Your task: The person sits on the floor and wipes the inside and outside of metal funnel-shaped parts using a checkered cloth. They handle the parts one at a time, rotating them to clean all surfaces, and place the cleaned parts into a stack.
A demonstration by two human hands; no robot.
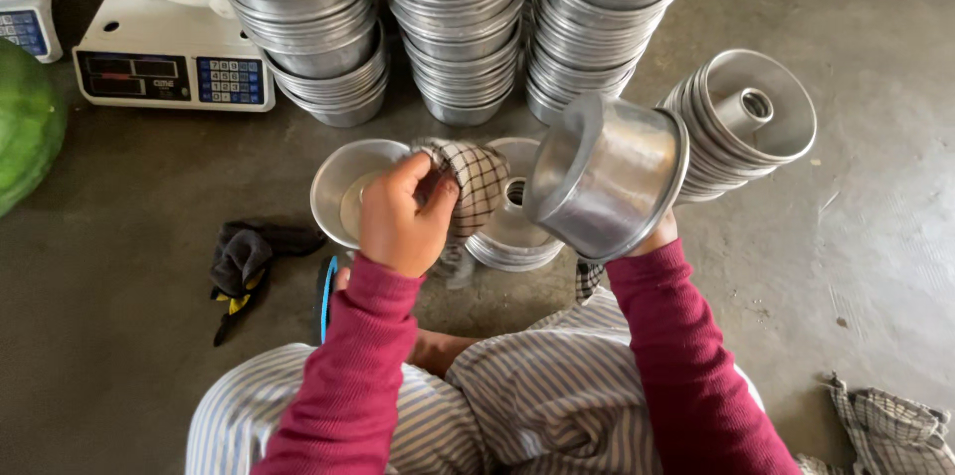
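My left hand (400,218) grips a checked cloth (476,187), held above a shallow metal bowl (338,187) on the floor. My right hand (659,233) is mostly hidden behind a round metal cake pan (607,177) that it holds up, tilted on its side with the base facing me. Below the pan lies a low stack of flat metal ring inserts (509,226). A leaning stack of tube pans (741,122) rests on the floor just right of the held pan.
Three tall stacks of metal pans (458,27) stand at the back. A white weighing scale (169,47) sits at the back left, a green watermelon (25,122) at the left edge. A dark glove (244,261) lies left of my knees; another checked cloth (890,430) at bottom right.
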